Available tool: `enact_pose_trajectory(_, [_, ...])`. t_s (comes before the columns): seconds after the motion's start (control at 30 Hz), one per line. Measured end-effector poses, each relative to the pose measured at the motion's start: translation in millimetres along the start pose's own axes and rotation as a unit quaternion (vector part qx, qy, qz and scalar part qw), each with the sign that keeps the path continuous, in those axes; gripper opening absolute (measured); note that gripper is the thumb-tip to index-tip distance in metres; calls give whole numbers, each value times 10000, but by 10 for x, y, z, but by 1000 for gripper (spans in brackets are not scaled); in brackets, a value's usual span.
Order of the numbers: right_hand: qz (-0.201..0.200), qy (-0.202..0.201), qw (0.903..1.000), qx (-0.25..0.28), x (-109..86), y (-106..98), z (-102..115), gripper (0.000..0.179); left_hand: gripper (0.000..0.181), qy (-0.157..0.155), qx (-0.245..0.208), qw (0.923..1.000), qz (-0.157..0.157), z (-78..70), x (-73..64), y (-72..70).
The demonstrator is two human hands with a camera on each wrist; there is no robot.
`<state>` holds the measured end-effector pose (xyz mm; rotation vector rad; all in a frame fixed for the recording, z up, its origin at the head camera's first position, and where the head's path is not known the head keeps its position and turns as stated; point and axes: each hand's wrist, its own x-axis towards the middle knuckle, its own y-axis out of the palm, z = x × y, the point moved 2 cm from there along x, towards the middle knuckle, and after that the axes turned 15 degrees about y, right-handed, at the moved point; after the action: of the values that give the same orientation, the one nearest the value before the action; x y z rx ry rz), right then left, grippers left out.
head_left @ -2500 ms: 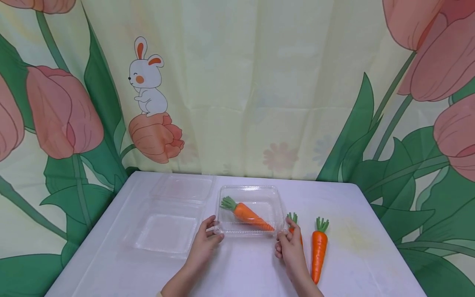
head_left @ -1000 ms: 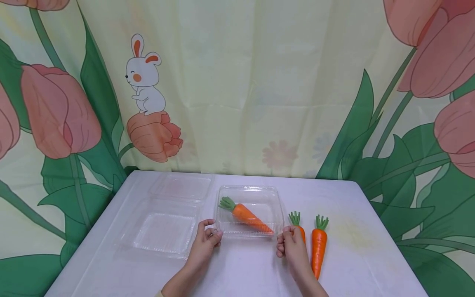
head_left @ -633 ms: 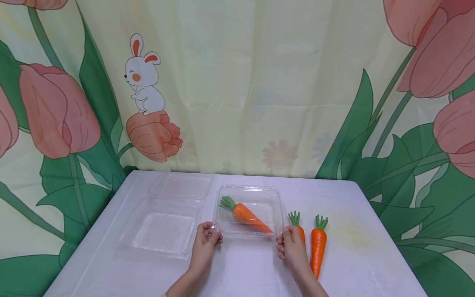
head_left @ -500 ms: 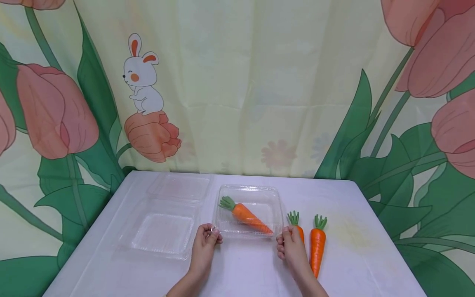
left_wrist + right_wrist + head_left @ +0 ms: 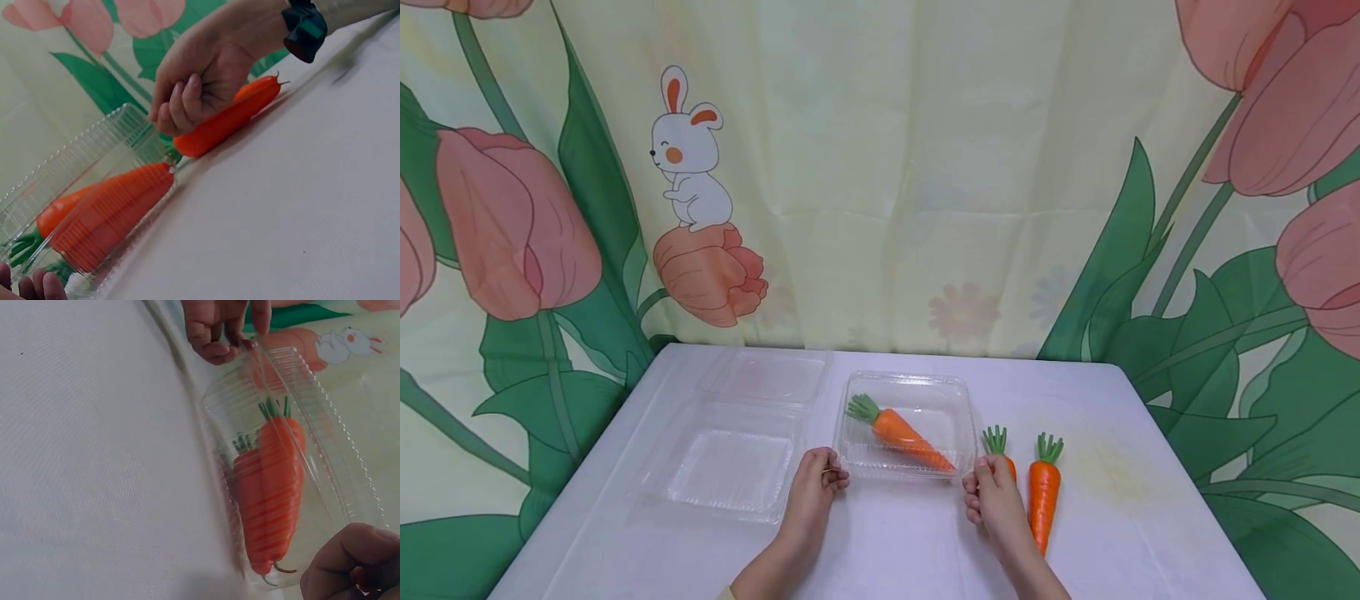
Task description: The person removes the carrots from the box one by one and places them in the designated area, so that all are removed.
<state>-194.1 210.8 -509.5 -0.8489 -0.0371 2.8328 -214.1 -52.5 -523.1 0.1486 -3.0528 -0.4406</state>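
A clear plastic clamshell box (image 5: 936, 408) lies on the table with its lid down. Inside it a carrot (image 5: 906, 437) rests at a slant, green top toward the back left. My left hand (image 5: 811, 500) pinches the box's front left corner with curled fingers. At the front right corner, my right hand (image 5: 997, 504) pinches the edge between thumb and bent fingers. The right wrist view shows the carrot (image 5: 281, 481) through the ribbed wall, with what looks like its reflection beside it.
Left of the box stands a second clear clamshell box (image 5: 730, 467), its lid (image 5: 767, 379) laid back. Two more carrots lie on the right: one carrot (image 5: 1045, 500) in full view, the other carrot (image 5: 997, 446) partly behind my right hand. A printed curtain (image 5: 880, 167) hangs behind the white table (image 5: 1112, 550).
My right fingers, earlier stretched up along the corner, have curled down onto it. My left fingers have bent in more at theirs. The box has shifted very slightly to the right just now.
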Motion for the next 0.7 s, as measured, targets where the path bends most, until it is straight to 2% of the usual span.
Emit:
enact_pose_trajectory(0.07, [3,11,10000,6,-3,-5,4,23,24,-24,-58,9999,-115,-10,16,4])
enact_pose_trajectory(0.23, [25,27,10000,-20,-14,-13,6,23,27,-88,188,9993,-319,-20,47,25])
enact_pose_trajectory(0.43, [33,51,9999,-88,-36,-30,-5,23,30,-21,180,9991,-379,-25,60,28])
enact_pose_trajectory(0.7, [20,-69,9989,-471,-76,-53,-8,23,27,-29,28,9991,-431,1,37,8])
